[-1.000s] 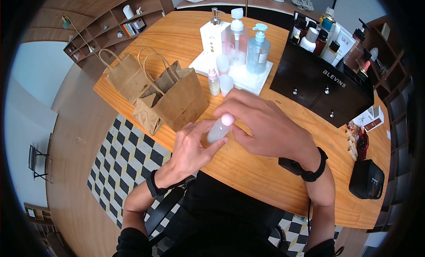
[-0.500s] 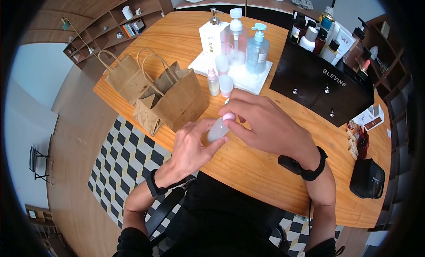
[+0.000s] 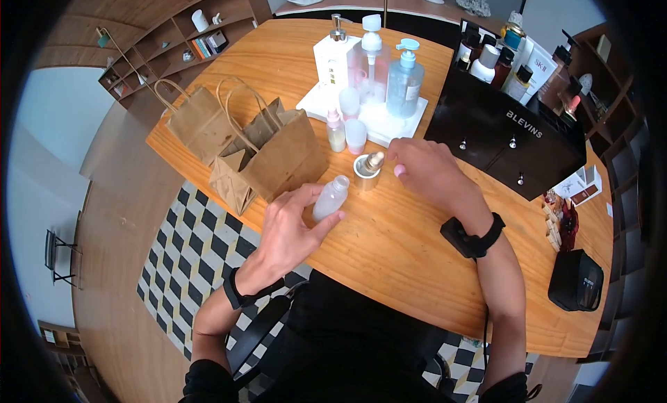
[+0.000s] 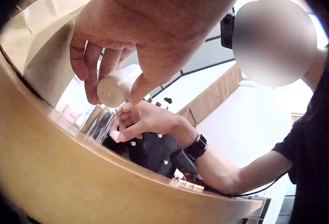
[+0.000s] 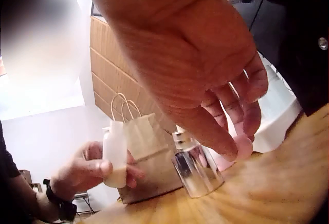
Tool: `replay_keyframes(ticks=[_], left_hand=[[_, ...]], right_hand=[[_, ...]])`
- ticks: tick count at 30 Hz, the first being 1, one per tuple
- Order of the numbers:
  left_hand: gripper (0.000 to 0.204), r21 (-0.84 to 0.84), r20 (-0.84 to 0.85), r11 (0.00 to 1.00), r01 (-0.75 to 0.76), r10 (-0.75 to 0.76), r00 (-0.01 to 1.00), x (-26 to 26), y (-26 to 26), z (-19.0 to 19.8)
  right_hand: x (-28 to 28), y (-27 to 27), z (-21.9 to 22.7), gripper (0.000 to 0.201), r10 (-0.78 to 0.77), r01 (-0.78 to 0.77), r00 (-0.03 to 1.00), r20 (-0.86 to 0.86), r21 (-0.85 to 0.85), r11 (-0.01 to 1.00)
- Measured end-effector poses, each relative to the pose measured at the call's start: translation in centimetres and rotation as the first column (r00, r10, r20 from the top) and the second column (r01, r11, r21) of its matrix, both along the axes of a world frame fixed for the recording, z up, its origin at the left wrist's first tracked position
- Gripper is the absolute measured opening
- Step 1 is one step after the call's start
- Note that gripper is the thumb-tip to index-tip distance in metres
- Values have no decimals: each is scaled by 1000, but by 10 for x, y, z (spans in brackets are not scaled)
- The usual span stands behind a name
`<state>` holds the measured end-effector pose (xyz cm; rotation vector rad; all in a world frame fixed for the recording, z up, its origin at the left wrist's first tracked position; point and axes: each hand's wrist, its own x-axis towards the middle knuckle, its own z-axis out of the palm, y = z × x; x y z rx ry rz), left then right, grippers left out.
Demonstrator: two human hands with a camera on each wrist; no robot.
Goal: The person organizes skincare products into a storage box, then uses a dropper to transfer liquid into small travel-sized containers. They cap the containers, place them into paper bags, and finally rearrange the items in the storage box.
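Wooden table (image 3: 375, 264), bearing a black case (image 3: 479, 125) lettered “BLEVINS”. Left hand (image 3: 286, 224): fingers curled round a bottle (image 3: 329, 200). Right hand (image 3: 434, 170): bent fingers pinching a cap (image 3: 399, 170). White tube (image 3: 538, 69) in the case: “SK-II”. Bottle — open-mouthed, translucent, held above the table. Cap — pink.

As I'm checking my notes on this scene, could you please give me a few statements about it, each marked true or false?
1. The left hand holds an uncapped small bottle. True.
2. The right hand grips the handle of a paper bag. False: it pinches a small pink cap.
3. The blue pump bottle stands on the white tray. True.
4. The dropper bottle lies on its side. False: it stands upright on the table.
5. The black BLEVINS box is to the person's left of the tray. False: it is to the right.
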<state>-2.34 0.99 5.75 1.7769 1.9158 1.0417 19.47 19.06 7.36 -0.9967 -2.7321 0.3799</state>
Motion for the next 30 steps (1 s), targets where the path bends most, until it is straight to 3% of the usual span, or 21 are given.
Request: replay_keyframes(ticks=[5,8,10,13,15,17,22,24,26,30], left_hand=[[45,-20,4,1000,15,-15,1000,1,0,4],[46,11,18,999,32,-33,999,-1,0,1],[46,19,21,999,33,-33,999,-2,0,0],[45,12,29,999,30,-30,999,-2,0,0],[45,1,33,1000,28,-28,999,0,2,0],[40,136,11,989,51,-53,999,1,3,-3],[40,133,10,990,42,-44,999,1,4,-4],[39,133,10,990,45,-47,999,2,5,-2],[45,11,19,999,33,-33,999,2,3,1],[45,-9,19,1000,29,-29,999,2,3,3]], right_hand=[[4,10,-17,22,76,-78,997,25,72,994],[6,-3,19,21,55,-46,993,-103,92,995],[3,-3,37,25,50,-108,953,-300,-181,978],[0,-3,37,17,76,-197,898,-432,-242,950],[-3,2,28,20,96,-222,893,-439,-244,944],[-6,3,24,23,120,-252,886,-448,-246,936],[-12,2,17,19,21,-244,876,-482,-406,880],[-14,5,8,18,25,-260,863,-504,-401,879],[-15,6,6,17,30,-275,851,-525,-396,876],[-14,1,15,15,32,-207,863,-503,-296,933]])
